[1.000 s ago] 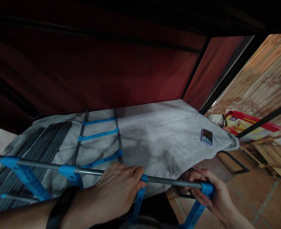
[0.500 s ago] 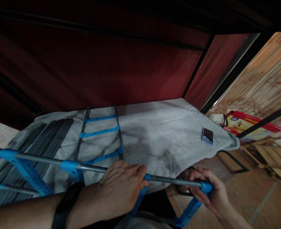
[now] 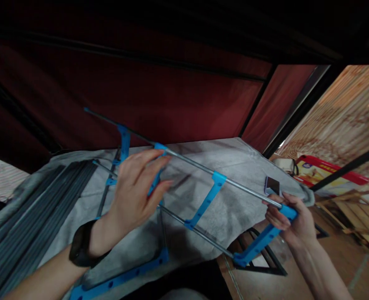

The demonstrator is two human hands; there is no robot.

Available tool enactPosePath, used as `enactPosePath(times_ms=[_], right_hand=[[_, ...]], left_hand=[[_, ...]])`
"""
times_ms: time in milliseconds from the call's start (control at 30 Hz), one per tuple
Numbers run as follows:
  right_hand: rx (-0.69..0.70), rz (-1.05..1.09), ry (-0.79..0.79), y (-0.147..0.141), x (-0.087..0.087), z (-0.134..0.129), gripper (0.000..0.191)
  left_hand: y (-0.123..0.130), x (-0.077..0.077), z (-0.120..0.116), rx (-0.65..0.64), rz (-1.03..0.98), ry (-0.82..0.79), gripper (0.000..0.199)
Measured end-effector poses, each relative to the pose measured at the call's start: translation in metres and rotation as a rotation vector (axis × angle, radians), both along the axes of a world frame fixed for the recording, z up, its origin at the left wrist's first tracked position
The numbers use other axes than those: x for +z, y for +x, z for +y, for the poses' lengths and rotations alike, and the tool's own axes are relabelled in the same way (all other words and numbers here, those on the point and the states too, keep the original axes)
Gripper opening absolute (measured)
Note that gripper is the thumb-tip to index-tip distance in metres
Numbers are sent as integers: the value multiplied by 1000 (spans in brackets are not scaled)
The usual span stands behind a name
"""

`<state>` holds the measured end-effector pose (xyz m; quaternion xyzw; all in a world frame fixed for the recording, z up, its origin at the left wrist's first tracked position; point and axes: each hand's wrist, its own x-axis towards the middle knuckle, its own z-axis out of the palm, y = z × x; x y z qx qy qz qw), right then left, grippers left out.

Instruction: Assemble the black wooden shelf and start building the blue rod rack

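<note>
Head view shows a ladder-like rack held aslant across the middle of the frame, its far end at centre left and its near end at lower right. The rack has a long upper steel tube (image 3: 192,163) and a second tube (image 3: 203,236) below it, joined by blue crosspieces (image 3: 205,204).

At lower right, the right hand (image 3: 298,227) grips the rack's near corner, its fingers bent around the place where the upper tube meets the last blue crosspiece. At centre left, the left hand (image 3: 131,191) is loosely open beside another blue crosspiece, fingers half bent and thumb spread away from them. Its fingertips are close to the upper tube; whether they touch it I cannot tell. A black wristband (image 3: 81,245) circles the left wrist.

Beneath the rack, a grey cloth (image 3: 234,160) covers the work surface across the middle of the frame. A second rack (image 3: 126,276) lies on it at lower left, partly hidden by the left hand and arm. Along the left edge, a bundle of grey tubes (image 3: 43,208) lies on the cloth. A phone (image 3: 272,185) rests on the cloth at right, just above the right hand in the frame.

A dark red panel (image 3: 159,96) fills the upper part behind the cloth. Toward the right edge are a red and yellow box (image 3: 323,168) and, below it, slatted wooden pieces (image 3: 356,204).
</note>
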<state>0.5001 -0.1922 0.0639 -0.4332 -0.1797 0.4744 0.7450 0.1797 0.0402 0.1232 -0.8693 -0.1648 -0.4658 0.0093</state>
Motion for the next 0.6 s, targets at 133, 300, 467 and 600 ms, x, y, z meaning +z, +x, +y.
enactPosePath(times_ms=[133, 300, 467, 600], right_hand=[[-22, 125, 62, 9, -29, 1, 34], [22, 290, 96, 13, -63, 8, 33], [76, 395, 102, 14, -79, 28, 32], [-119, 382, 64, 8, -85, 41, 38]], left_hand=[[-33, -78, 22, 304, -424, -566, 48], [-34, -139, 15, -30, -750, -1550, 55], [-1, -135, 2, -401, -1144, -1877, 40], [20, -117, 9, -400, -1415, -1827, 52]])
